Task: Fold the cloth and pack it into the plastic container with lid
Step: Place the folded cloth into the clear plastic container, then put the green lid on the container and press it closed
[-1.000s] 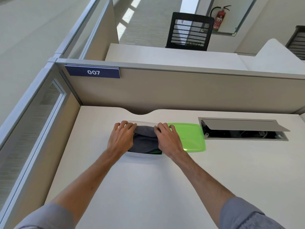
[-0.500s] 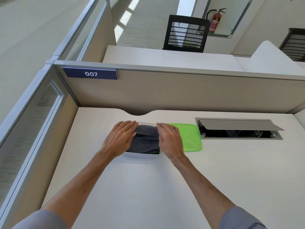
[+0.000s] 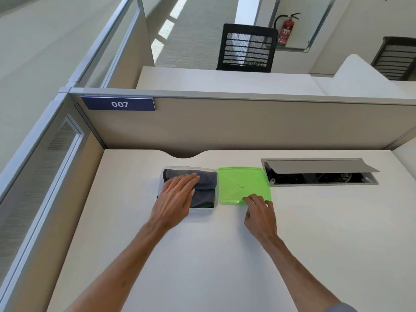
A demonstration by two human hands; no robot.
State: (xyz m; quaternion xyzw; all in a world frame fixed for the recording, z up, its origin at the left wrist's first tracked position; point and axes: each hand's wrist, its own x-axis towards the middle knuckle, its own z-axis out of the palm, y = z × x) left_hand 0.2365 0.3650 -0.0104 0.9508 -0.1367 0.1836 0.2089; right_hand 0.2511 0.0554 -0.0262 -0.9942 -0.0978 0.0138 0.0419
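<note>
On the left, my left hand (image 3: 177,194) lies flat and open, palm down, pressing the folded grey cloth (image 3: 202,184) into the clear plastic container (image 3: 161,176). The cloth sits fully inside the walls, its fold ridges running left to right, and a sliver of something green shows at the near edge under it; I cannot tell what that is. The container rests on the pale surface (image 3: 202,255), just near the notch in the back edge.

Moving right, the green lid (image 3: 238,181) lies flat on the surface, its left edge touching or almost touching the container's right wall. My right hand (image 3: 261,212) is at the lid's near right corner, fingers curled loosely with the tips on the rim, not yet closed on it.

So the lid lies straight to the right of the container, and the right hand is by far the nearer one. My read: lift that corner and carry the lid leftward over the opening, once the left hand clears off the cloth.

Far right, the open cable hatch (image 3: 319,174) stays out of the way.
</note>
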